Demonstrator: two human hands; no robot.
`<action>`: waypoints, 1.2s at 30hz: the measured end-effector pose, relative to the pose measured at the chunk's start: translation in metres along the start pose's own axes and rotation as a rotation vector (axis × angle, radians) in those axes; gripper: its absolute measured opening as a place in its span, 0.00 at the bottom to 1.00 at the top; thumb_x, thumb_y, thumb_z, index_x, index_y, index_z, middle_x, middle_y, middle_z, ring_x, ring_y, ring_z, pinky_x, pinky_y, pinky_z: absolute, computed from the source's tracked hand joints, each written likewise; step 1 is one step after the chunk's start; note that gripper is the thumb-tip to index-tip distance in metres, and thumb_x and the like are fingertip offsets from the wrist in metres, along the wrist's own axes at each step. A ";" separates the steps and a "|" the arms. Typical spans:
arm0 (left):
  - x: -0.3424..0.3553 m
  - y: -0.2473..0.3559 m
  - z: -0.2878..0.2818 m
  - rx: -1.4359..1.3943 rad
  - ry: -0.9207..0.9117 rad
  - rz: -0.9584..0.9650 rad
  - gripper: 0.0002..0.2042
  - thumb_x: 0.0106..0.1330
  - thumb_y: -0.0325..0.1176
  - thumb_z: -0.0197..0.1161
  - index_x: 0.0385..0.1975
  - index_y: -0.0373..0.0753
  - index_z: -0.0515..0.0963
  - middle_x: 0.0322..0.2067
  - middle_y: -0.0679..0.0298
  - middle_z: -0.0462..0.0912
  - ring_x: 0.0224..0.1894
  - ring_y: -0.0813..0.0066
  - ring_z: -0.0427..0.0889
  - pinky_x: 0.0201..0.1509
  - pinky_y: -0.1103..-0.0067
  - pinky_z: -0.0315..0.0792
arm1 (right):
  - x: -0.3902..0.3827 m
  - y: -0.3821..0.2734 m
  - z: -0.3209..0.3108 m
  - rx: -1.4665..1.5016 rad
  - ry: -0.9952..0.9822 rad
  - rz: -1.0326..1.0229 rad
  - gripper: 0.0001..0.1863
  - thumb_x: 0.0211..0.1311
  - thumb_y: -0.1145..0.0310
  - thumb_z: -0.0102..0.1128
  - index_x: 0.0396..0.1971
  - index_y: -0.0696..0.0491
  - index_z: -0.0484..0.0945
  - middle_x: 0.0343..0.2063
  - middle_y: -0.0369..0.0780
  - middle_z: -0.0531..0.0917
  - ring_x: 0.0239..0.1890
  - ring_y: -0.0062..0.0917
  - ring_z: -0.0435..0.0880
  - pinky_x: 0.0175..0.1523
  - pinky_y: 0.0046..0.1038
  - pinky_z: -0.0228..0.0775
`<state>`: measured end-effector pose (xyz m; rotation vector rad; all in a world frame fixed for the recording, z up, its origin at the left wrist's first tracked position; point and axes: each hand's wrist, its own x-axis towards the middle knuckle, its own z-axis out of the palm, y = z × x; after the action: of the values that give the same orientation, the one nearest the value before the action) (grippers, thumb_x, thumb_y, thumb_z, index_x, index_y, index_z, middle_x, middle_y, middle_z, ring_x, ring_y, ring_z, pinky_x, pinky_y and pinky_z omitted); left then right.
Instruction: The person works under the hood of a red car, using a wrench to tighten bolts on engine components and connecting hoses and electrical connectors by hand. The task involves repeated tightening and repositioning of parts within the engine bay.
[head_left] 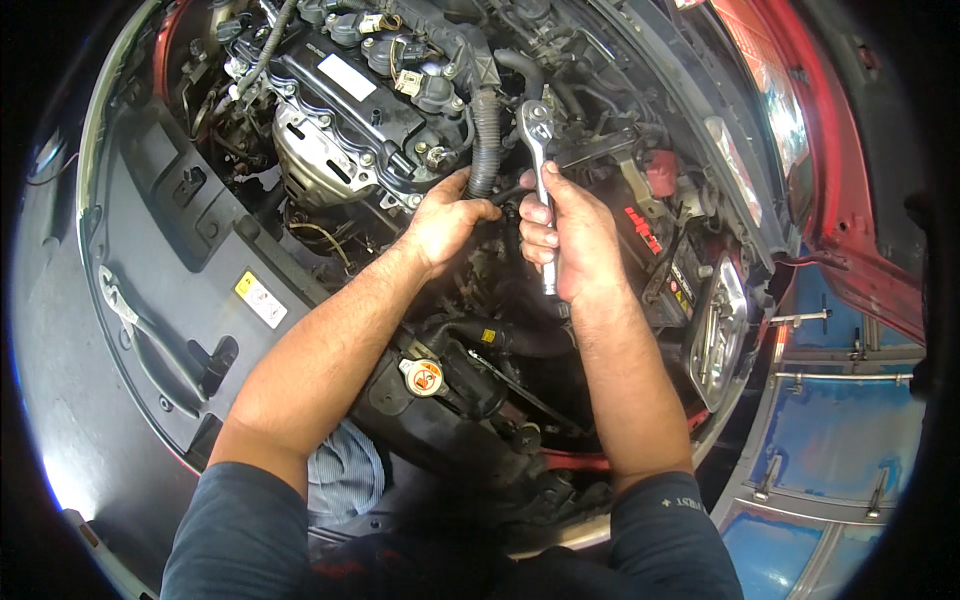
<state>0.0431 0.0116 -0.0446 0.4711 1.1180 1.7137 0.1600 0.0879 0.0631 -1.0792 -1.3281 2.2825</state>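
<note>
In the open engine bay, my right hand (580,235) is wrapped round the handle of a chrome ratchet wrench (538,140). Its round head points up and away from me, and I see no socket from this side. My left hand (448,220) is at the lower end of a ribbed black tube (486,140), thumb across the front and fingers partly hidden behind it. Just beyond that hand lies the engine, with its black top cover (325,85) and a metal heat shield (305,150). The ratchet is raised above the parts and apart from the tube.
Pliers (150,335) lie on the black plastic panel (185,270) at left. A grey cloth (345,472) rests near my left elbow, below a radiator cap (422,378). Right of the ratchet are a battery (650,240) and a headlight (718,335). Blue panels (835,425) stand beyond the car.
</note>
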 end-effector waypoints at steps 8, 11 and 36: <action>0.001 -0.001 -0.001 -0.125 -0.063 -0.001 0.33 0.53 0.24 0.60 0.63 0.28 0.63 0.51 0.55 0.76 0.52 0.68 0.74 0.60 0.76 0.67 | 0.007 0.018 0.014 0.254 0.007 -0.017 0.15 0.72 0.55 0.51 0.39 0.54 0.73 0.17 0.29 0.66 0.13 0.11 0.57 0.17 0.17 0.49; -0.001 -0.001 0.001 -0.072 -0.006 -0.024 0.31 0.54 0.25 0.60 0.63 0.29 0.64 0.48 0.57 0.78 0.52 0.69 0.74 0.59 0.76 0.67 | 0.004 0.008 0.013 0.114 0.003 -0.023 0.15 0.72 0.55 0.50 0.38 0.53 0.73 0.16 0.28 0.65 0.13 0.11 0.57 0.17 0.17 0.49; 0.004 -0.006 0.003 0.551 0.159 0.081 0.20 0.62 0.35 0.63 0.51 0.32 0.75 0.43 0.59 0.82 0.47 0.69 0.78 0.57 0.77 0.66 | -0.204 -0.037 -0.295 -1.602 1.166 -0.134 0.19 0.69 0.60 0.50 0.46 0.62 0.77 0.40 0.58 0.82 0.47 0.53 0.80 0.52 0.44 0.70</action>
<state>0.0469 0.0172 -0.0491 0.7339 1.7170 1.5166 0.5080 0.1743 0.1004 -1.9694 -2.1823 -0.2104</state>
